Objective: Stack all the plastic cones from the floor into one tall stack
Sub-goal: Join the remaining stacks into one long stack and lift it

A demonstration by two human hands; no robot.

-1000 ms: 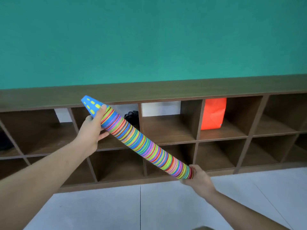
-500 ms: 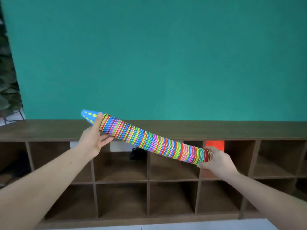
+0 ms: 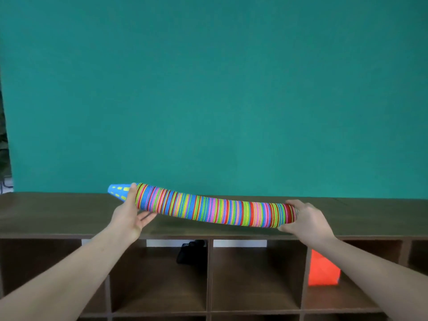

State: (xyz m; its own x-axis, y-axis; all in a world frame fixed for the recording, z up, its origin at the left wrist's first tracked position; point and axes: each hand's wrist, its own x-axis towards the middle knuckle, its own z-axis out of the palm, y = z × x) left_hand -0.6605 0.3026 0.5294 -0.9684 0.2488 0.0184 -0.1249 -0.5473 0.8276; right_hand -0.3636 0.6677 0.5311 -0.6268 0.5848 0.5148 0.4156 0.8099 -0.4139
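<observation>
head view: the cone stack [image 3: 213,209] lies almost level (slightly bowed, tip end higher) over the top board of the wooden shelf [image 3: 58,212], in front of the green wall [image 3: 208,89]. the left hand [image 3: 129,216] clasps it beside the blue tip cone [image 3: 119,191], thumb on top, fingers beneath. the right hand [image 3: 305,222] wraps round the wide base end. an orange bag [image 3: 323,272] and a black object [image 3: 191,251] sit in separate cubbies below.

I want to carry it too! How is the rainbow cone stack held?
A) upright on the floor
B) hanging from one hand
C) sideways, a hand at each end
C: the cone stack lies sideways, left hand by its blue tip, right hand at the other end.
</observation>
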